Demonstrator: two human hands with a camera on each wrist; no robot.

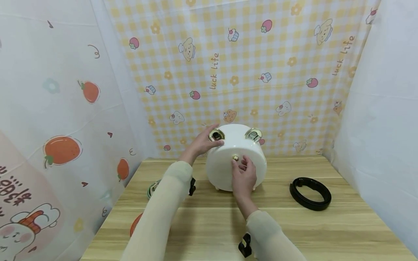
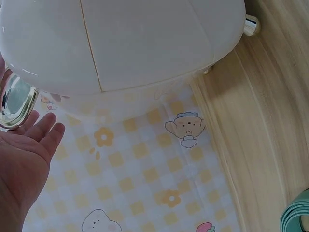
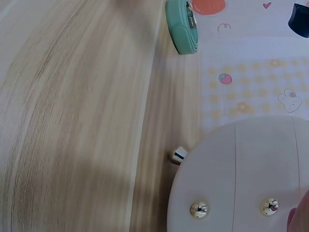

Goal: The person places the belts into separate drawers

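A glossy white round box (image 1: 218, 170) with gold-rimmed ears and gold ball feet stands on the wooden table. My left hand (image 1: 202, 142) grips its left ear (image 1: 216, 135), thumb in front and fingers behind. In the left wrist view, my left hand (image 2: 24, 159) wraps past the mirrored ear (image 2: 18, 101). In front of the box, my right hand (image 1: 244, 178) has its thumb and loosely bent fingers beside a gold knob (image 1: 235, 158), with a gap between fingertips. The right wrist view shows a lower knob (image 3: 199, 210), a middle knob (image 3: 269, 206) and thin drawer seams.
A coiled black belt (image 1: 321, 204) lies at the right. On the left is a coiled green belt (image 3: 182, 29), partly behind my left sleeve (image 1: 163, 210) in the head view, and a red coil (image 1: 134, 225) is mostly covered by that sleeve. A checked cloth (image 1: 248, 54) hangs behind.
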